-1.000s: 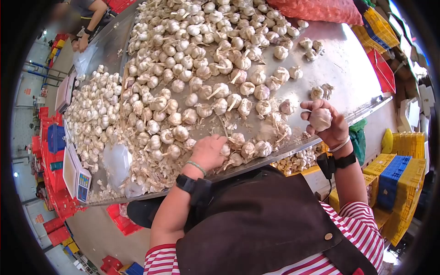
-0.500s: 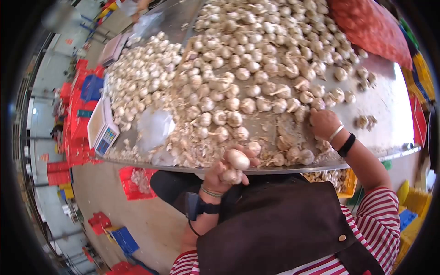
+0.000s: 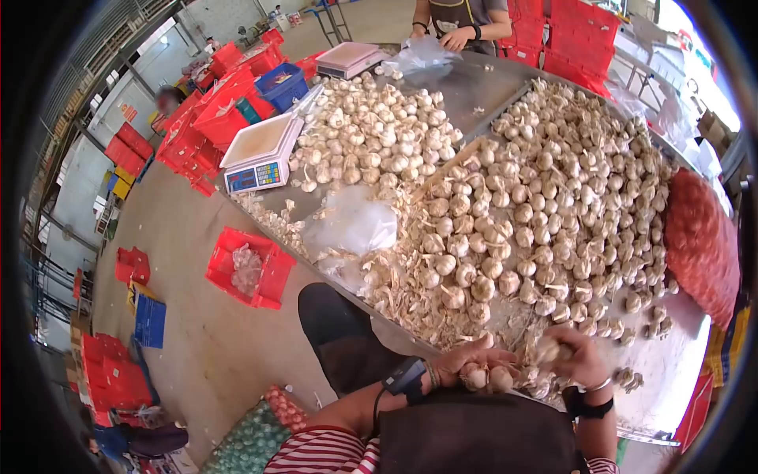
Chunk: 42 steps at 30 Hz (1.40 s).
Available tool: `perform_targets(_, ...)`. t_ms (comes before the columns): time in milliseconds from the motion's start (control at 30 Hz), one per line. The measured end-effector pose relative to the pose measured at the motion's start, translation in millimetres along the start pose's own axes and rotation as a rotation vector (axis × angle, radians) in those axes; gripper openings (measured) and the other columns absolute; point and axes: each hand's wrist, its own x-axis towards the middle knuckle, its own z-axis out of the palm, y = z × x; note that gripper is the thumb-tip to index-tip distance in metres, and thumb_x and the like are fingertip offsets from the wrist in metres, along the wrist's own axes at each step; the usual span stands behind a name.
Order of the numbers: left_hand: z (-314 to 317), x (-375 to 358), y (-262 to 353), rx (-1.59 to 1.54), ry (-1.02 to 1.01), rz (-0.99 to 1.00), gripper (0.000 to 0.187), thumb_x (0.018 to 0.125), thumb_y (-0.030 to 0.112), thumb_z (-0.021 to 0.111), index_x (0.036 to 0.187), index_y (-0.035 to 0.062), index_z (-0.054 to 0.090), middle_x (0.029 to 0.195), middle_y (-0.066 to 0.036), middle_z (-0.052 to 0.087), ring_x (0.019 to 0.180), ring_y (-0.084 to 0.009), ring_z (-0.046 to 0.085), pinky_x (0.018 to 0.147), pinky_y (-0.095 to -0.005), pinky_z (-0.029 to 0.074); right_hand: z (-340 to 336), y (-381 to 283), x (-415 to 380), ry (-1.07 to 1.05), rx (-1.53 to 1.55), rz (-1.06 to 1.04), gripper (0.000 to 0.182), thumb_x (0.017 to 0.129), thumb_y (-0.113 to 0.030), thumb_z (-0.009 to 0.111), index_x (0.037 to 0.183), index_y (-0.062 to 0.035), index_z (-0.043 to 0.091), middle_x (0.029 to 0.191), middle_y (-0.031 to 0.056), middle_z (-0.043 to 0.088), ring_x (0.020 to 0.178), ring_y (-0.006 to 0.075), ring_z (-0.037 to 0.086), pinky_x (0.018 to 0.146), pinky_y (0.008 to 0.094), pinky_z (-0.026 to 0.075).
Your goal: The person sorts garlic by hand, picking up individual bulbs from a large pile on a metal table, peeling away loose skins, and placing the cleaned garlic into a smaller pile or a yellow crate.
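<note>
At the table's near edge, my left hand (image 3: 464,357) cradles two garlic bulbs (image 3: 499,379), its fingers curled loosely around them. My right hand (image 3: 583,359) is just to the right, gripping another garlic bulb (image 3: 546,349) that is blurred by motion. Loose papery garlic skins (image 3: 403,296) litter the near side of the table. Beyond both hands spreads a big heap of untrimmed garlic bulbs (image 3: 545,209), many with stems. A second heap of cleaner, whiter garlic bulbs (image 3: 375,130) lies at the far left, past a wooden strip (image 3: 450,167).
A white scale (image 3: 264,154) and a clear plastic bag (image 3: 351,221) are on the left side. A red mesh sack (image 3: 699,245) leans at the right. Across the table a person (image 3: 466,20) handles plastic. A red crate (image 3: 249,267) stands on the floor at left.
The camera view has swung left and up, showing the far person. My right hand has come off the table with a garlic bulb, close to my left hand, which still holds its bulbs.
</note>
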Motion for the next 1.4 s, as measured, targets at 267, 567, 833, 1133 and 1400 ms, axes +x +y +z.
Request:
perform_targets(267, 4, 6, 6, -0.136, 0.134, 0.16, 0.067, 0.096, 0.06, 0.04, 0.134, 0.0053, 0.046, 0.122, -0.011, 0.059, 0.104, -0.0228, 0.063, 0.088, -0.0336, 0.055, 66, -1, 47, -0.013, -0.115, -0.308, 0.055, 0.075, -0.019, 0.078, 0.123, -0.0046, 0.056, 0.132, 0.0166, 0.052, 0.115, 0.0283, 0.056, 0.093, 0.038, 0.047)
perform_targets(567, 10, 3, 166, 0.375, -0.023, 0.662, 0.056, 0.095, 0.054, 0.042, 0.127, 0.0081, 0.051, 0.112, -0.015, 0.057, 0.094, -0.0231, 0.061, 0.074, -0.034, 0.059, -9, 74, 20, 0.329, 0.196, -0.077, 0.038, 0.086, -0.006, 0.067, 0.122, -0.0012, 0.056, 0.12, 0.0078, 0.06, 0.108, 0.0176, 0.058, 0.091, 0.0315, 0.048)
perform_targets(833, -26, -24, 402, 0.348, 1.127, 1.147, 0.048, 0.09, 0.031, 0.06, 0.128, 0.0038, 0.047, 0.108, -0.012, 0.06, 0.098, -0.0291, 0.062, 0.087, -0.0454, 0.051, -65, 108, -46, 0.807, 0.014, 0.046, 0.03, 0.088, -0.004, 0.064, 0.118, -0.0023, 0.059, 0.106, 0.0059, 0.064, 0.094, 0.013, 0.059, 0.078, 0.0254, 0.049)
perform_targets(1133, -128, -51, 403, 1.618, 2.086, 0.475, 0.037, 0.087, 0.029, 0.057, 0.113, 0.0033, 0.064, 0.111, -0.021, 0.064, 0.107, -0.0361, 0.059, 0.092, -0.0438, 0.047, -65, 167, -142, 0.889, -0.809, 0.234, 0.017, 0.087, -0.009, 0.064, 0.101, -0.0011, 0.06, 0.089, 0.0108, 0.06, 0.081, 0.022, 0.059, 0.067, 0.0335, 0.047)
perform_targets(1400, -131, -47, 469, 1.945, 2.074, -0.003, 0.035, 0.089, 0.027, 0.056, 0.12, 0.0115, 0.06, 0.118, -0.013, 0.062, 0.113, -0.034, 0.057, 0.091, -0.0492, 0.048, -25, 146, -140, 0.853, -0.697, 0.708, 0.034, 0.095, -0.033, 0.059, 0.104, -0.0011, 0.067, 0.1, 0.0192, 0.069, 0.087, 0.0333, 0.066, 0.078, 0.0411, 0.051)
